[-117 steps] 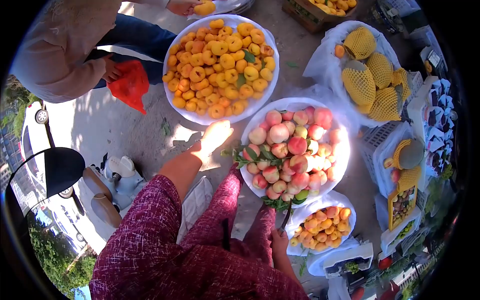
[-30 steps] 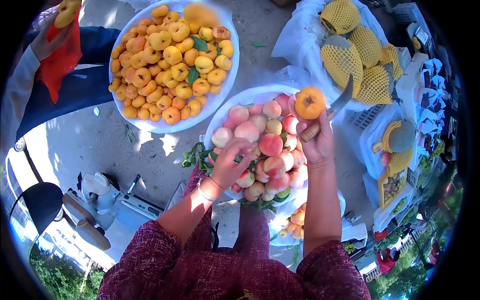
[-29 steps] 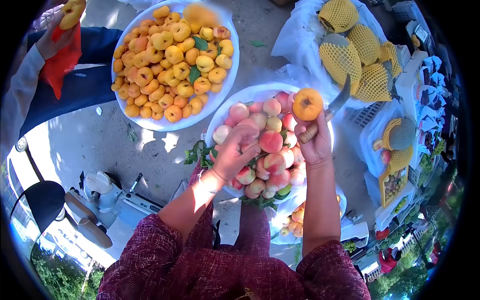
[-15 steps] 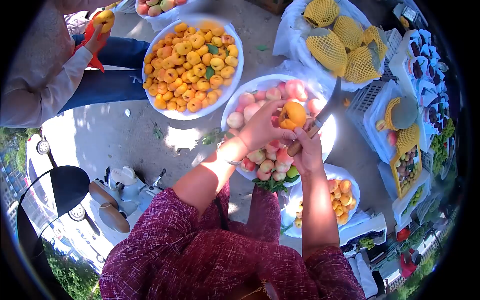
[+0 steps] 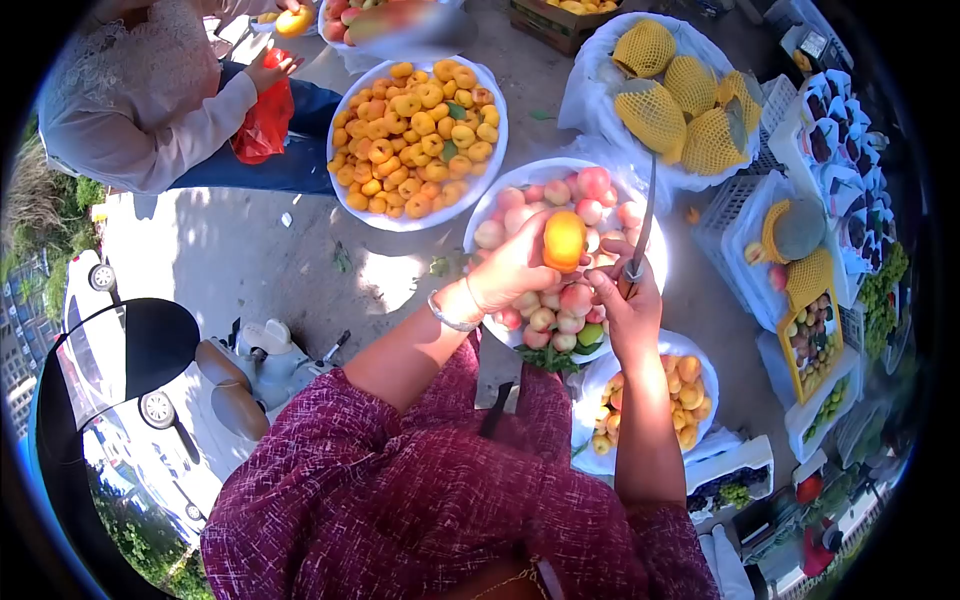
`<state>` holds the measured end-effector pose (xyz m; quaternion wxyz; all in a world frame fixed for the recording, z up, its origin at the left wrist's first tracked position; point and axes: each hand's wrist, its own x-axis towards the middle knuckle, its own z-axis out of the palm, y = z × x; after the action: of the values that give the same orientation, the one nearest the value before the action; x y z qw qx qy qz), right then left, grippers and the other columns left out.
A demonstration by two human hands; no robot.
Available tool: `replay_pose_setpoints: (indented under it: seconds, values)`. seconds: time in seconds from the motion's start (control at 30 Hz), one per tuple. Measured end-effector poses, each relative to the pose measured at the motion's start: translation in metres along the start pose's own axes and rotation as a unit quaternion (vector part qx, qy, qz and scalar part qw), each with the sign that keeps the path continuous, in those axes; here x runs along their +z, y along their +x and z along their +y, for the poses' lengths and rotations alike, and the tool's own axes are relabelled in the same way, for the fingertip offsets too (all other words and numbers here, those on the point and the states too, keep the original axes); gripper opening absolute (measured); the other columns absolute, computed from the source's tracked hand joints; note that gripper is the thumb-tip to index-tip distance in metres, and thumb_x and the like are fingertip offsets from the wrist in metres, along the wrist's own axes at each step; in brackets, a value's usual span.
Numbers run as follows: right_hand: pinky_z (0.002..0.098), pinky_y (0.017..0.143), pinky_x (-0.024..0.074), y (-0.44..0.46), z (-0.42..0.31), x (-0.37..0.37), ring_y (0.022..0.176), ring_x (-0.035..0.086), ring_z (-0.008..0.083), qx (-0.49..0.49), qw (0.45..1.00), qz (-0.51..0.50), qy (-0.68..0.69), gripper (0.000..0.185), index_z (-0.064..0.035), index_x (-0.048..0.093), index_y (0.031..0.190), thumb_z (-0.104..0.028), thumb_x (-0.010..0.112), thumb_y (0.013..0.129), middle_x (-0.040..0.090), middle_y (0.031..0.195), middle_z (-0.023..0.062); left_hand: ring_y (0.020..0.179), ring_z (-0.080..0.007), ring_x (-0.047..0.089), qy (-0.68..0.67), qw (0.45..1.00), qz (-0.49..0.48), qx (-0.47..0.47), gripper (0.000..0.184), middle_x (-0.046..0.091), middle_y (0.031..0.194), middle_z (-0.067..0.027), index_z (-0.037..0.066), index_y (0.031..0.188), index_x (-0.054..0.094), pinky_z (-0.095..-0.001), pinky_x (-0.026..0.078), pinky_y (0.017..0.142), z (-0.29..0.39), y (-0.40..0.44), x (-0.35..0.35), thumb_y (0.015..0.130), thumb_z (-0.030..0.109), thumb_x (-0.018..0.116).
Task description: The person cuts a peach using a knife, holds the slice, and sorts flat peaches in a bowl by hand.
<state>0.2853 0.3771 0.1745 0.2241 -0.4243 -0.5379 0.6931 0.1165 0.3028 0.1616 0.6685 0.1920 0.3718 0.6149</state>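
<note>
My left hand (image 5: 512, 268) grips a yellow peach (image 5: 565, 241) between thumb and fingers, above a white tub (image 5: 476, 214) of pink peaches (image 5: 541, 319). Close by on the right, my right hand (image 5: 634, 308) is closed around the handle of a knife (image 5: 648, 212). Its curved blade points away from me and is apart from the fruit. Most of the handle is hidden by my fingers.
Beyond, to the left, stands a tub of yellow flat peaches (image 5: 412, 140). Netted melons (image 5: 690, 85) fill another tub at the upper right. Apricot-coloured fruit (image 5: 686, 385) sits near my right forearm. A person holds a red bag (image 5: 265, 118); a scooter (image 5: 262, 365) stands left.
My right hand and the knife have drawn back from the peach, and the blade now points more straight away. The peach has turned in my left hand. The other person's red bag now hangs lower.
</note>
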Motion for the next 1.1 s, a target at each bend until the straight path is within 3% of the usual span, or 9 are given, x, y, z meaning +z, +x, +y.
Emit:
replay_pose_setpoints:
  seconds: [0.1,0.2,0.23,0.3,0.37,0.47,0.6,0.77,1.1]
  values:
    - [0.0189,0.047,0.0348,-0.007,-0.019,-0.01,0.057,0.048,0.0037,0.086,0.996,0.021,0.021,0.018,-0.0071,0.048,0.083,-0.008,0.065,0.088,0.052,0.07,-0.0019,0.126,-0.02,0.044,0.034,0.999,-0.02,-0.008,0.08,0.041,0.138,-0.009,0.005,0.143,0.025,-0.0355,0.038,0.105,0.007,-0.011,-0.003,0.075,0.007,0.067]
    - [0.0221,0.047,0.0415,-0.009,-0.026,0.001,0.055,0.053,0.0103,0.114,0.951,-0.077,0.276,0.018,-0.0087,0.047,0.089,-0.014,0.065,0.089,0.055,0.074,0.0034,0.128,-0.0193,0.04,0.129,0.99,-0.009,-0.061,0.078,0.042,0.134,-0.0077,0.006,0.142,0.027,-0.035,0.038,0.104,0.035,-0.021,0.022,0.077,0.012,0.07]
    - [0.0254,0.055,0.0503,-0.005,-0.027,0.006,0.066,0.06,0.0159,0.114,0.874,-0.216,0.419,0.016,-0.0081,0.048,0.095,-0.017,0.061,0.091,0.058,0.086,0.0074,0.126,-0.0191,0.042,0.134,0.989,-0.014,-0.059,0.076,0.043,0.133,-0.0075,0.006,0.141,0.028,-0.0347,0.038,0.104,0.032,-0.023,0.022,0.078,0.012,0.07]
    - [0.0321,0.07,0.056,-0.011,-0.053,0.021,0.088,0.064,0.0238,0.19,0.851,-0.16,0.462,0.016,-0.0079,0.05,0.1,-0.02,0.057,0.093,0.058,0.1,0.0105,0.122,-0.0186,0.044,0.125,0.99,-0.03,-0.052,0.074,0.044,0.13,-0.0073,0.007,0.141,0.029,-0.034,0.04,0.102,0.025,-0.026,0.02,0.079,0.011,0.069]
    - [0.041,0.091,0.0517,0.001,-0.042,0.015,0.12,0.052,0.0319,0.122,0.841,-0.14,0.508,0.02,-0.0062,0.05,0.11,-0.018,0.056,0.094,0.052,0.125,0.0161,0.115,-0.017,0.048,0.144,0.988,-0.031,-0.051,0.073,0.045,0.127,-0.0068,0.008,0.14,0.03,-0.0312,0.043,0.096,0.021,-0.032,0.014,0.079,0.01,0.069]
    - [0.0401,0.098,0.0453,0.015,-0.015,-0.007,0.125,0.048,0.0283,0.09,0.928,0.04,0.36,0.024,-0.0047,0.05,0.113,-0.014,0.058,0.093,0.051,0.128,0.0156,0.107,-0.0151,0.051,0.172,0.983,0.009,-0.058,0.074,0.046,0.125,-0.0062,0.007,0.141,0.03,-0.0268,0.046,0.09,0.015,-0.041,0.005,0.079,0.008,0.069]
    - [0.0279,0.071,0.0478,-0.006,-0.002,-0.023,0.08,0.057,0.013,0.03,0.996,0.065,-0.053,0.023,-0.0038,0.053,0.1,-0.019,0.065,0.089,0.061,0.093,0.0058,0.105,-0.0147,0.052,0.113,0.993,0.039,0.008,0.076,0.045,0.13,-0.006,0.007,0.142,0.028,-0.0274,0.046,0.091,0.001,-0.044,-0.008,0.079,0.005,0.07]
    - [0.0337,0.062,0.0472,-0.043,-0.018,-0.007,0.067,0.061,0.0247,-0.128,0.928,-0.095,-0.338,0.041,-0.0056,0.058,0.096,-0.033,0.078,0.074,0.062,0.076,0.0103,0.114,-0.0136,0.052,0.082,0.994,0.076,0.015,0.067,0.049,0.132,-0.006,0.004,0.138,0.037,-0.0281,0.048,0.092,0.017,-0.053,-0.005,0.081,0.004,0.07]
    - [0.0352,0.06,0.0497,-0.032,-0.049,0.029,0.068,0.063,0.026,-0.22,0.847,-0.193,-0.444,0.044,-0.0077,0.064,0.093,-0.045,0.073,0.072,0.061,0.073,0.0059,0.11,-0.0118,0.054,0.234,0.963,0.13,0.023,0.065,0.056,0.12,-0.0049,0.002,0.129,0.043,-0.0286,0.047,0.095,0.037,-0.087,-0.013,0.075,0.005,0.079]
